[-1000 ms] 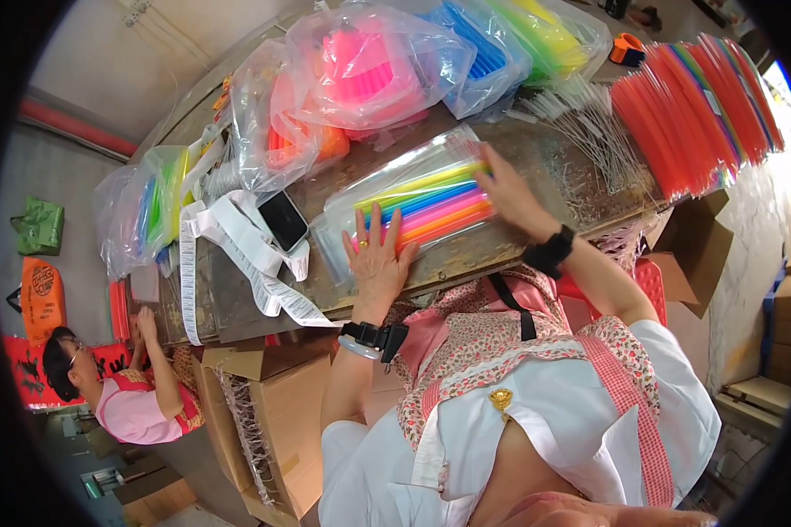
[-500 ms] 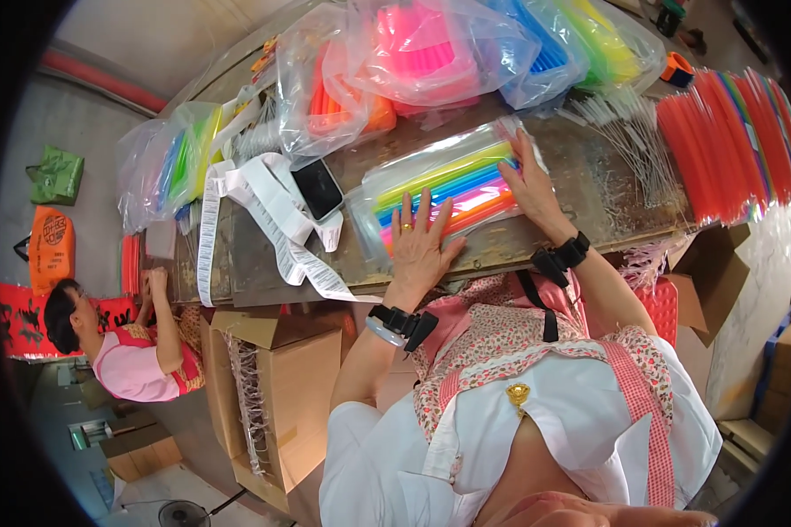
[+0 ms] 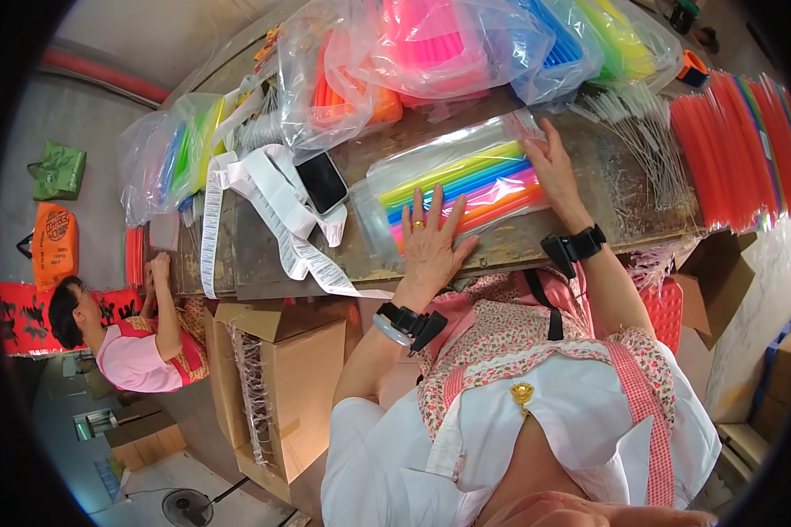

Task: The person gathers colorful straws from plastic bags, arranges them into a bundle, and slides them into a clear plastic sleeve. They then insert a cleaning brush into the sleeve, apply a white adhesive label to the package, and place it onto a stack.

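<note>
A clear plastic sleeve (image 3: 395, 180) lies flat on the worktable, holding a row of long coloured straws (image 3: 466, 195) in yellow, green, blue, pink and orange. My left hand (image 3: 432, 244) rests open on the sleeve's left part, fingers spread over the straws' ends. At the sleeve's right end my right hand (image 3: 556, 171) is open, its fingers stretched along that edge and its thumb by the straw ends. Neither hand grips anything.
Bags of pink straws (image 3: 426, 39) and other colours line the table's back. Thin wire brushes (image 3: 646, 140) and stacked red packets (image 3: 729, 149) lie to the right. Left are a phone (image 3: 322, 183), label strips (image 3: 277, 220), a cardboard box (image 3: 299, 386) and a co-worker (image 3: 141, 351).
My right hand has shifted from over the straws toward the sleeve's right edge. My left hand stays spread on the left part. The whole view has shifted slightly.
</note>
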`<state>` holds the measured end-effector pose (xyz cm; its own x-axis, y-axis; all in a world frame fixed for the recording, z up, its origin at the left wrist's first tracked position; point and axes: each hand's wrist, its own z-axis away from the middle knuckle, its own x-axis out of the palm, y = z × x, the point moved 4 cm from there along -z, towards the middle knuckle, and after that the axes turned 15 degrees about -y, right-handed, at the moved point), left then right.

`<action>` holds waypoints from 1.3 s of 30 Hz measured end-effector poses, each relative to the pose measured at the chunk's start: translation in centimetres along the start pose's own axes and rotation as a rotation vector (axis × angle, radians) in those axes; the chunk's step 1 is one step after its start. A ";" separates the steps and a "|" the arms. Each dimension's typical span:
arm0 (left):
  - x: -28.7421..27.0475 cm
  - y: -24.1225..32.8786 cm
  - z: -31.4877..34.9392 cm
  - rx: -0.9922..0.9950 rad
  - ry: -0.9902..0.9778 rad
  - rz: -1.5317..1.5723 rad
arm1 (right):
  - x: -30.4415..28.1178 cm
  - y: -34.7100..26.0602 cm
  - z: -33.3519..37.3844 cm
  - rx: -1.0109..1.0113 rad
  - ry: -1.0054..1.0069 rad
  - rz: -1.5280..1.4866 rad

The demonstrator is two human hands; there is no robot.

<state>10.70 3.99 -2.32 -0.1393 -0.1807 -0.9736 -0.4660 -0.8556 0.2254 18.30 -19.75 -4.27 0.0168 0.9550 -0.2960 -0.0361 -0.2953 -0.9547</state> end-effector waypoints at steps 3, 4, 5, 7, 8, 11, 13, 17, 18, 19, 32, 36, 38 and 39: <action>-0.1 0.0 -0.3 -0.003 -0.001 0.004 | 1.1 0.1 -0.1 -0.011 -0.026 0.015; -0.2 0.0 -0.4 -0.006 0.005 0.005 | 1.3 -0.1 0.0 -0.040 -0.018 0.054; -0.4 -0.1 -0.6 -0.010 0.012 0.006 | 1.4 -0.2 0.1 -0.070 -0.009 0.093; -0.6 -1.7 -1.6 -0.004 0.072 0.110 | 1.5 -0.1 0.0 -0.100 0.002 0.130; -0.9 -2.9 -2.1 -0.002 0.131 0.221 | 1.7 0.1 0.0 -0.129 0.007 0.143; -3.7 -8.3 -3.6 -0.137 0.106 0.149 | 1.6 0.3 0.5 -0.183 0.012 0.168; -4.8 -11.4 -4.4 -0.200 0.054 0.095 | 1.7 0.3 0.5 -0.143 -0.023 0.163; -5.2 -14.9 -6.4 -0.233 -0.281 0.309 | 1.7 0.8 0.3 -0.140 -0.039 0.142; -5.1 -15.2 -6.9 -0.194 -0.357 0.401 | 1.7 0.8 0.3 -0.146 -0.032 0.136; -4.9 -15.3 -7.1 -0.155 -0.433 0.493 | 1.7 0.8 0.3 -0.146 -0.035 0.133; -4.0 -13.8 -7.5 0.075 -0.080 -0.025 | 1.8 0.7 0.5 -0.141 0.007 0.153; -3.4 -14.8 -7.3 -0.048 -0.292 0.388 | 1.6 0.5 0.6 -0.128 0.005 0.163; -3.5 -14.4 -7.4 0.025 -0.261 0.293 | 1.7 0.7 0.5 -0.129 0.002 0.133; -3.5 -14.2 -7.3 0.061 -0.245 0.246 | 1.7 0.8 0.4 -0.127 0.005 0.134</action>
<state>24.22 13.23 -2.40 -0.4559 -0.2502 -0.8542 -0.4426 -0.7689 0.4614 17.86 -18.34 -5.53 0.0252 0.9069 -0.4206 0.0879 -0.4211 -0.9027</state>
